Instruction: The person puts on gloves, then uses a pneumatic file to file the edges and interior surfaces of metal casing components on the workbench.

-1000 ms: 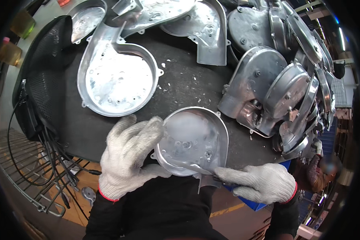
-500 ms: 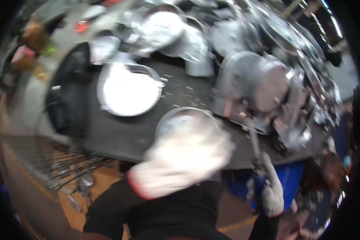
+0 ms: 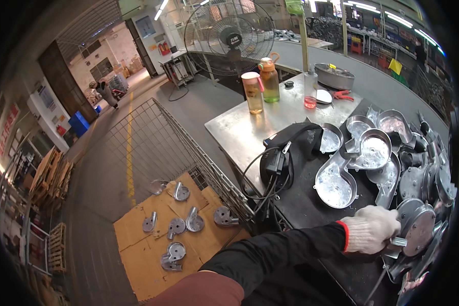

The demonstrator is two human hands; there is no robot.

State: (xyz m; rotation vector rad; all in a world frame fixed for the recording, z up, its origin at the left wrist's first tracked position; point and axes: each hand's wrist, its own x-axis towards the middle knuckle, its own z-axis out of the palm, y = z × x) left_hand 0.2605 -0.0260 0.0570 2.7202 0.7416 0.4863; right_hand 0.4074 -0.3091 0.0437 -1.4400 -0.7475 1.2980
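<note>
My left hand (image 3: 371, 230), in a white knit glove with a red cuff, reaches to the right side of the dark tabletop (image 3: 306, 199). Its fingers are curled at the edge of a grey metal blower housing (image 3: 420, 233), which lies against a pile of similar castings; the glove covers part of the contact. A thin rod (image 3: 375, 286) slants up at the lower right, and what holds it is out of the picture. Left of the pile lie open snail-shaped housings (image 3: 336, 184), their hollow sides up. My right hand does not show.
A black bag with cables (image 3: 276, 160) lies at the table's left edge. Bottles (image 3: 253, 93) stand on the metal table (image 3: 229, 121) beyond. A wire cage (image 3: 188, 148) borders cardboard (image 3: 137, 255) carrying several castings. A large fan (image 3: 233, 38) stands behind; a person (image 3: 106, 95) is far off.
The view has swung to the left, so the table now sits at the right. My left hand shows beside the pile instead of over the front of the table; my right hand has left view.
</note>
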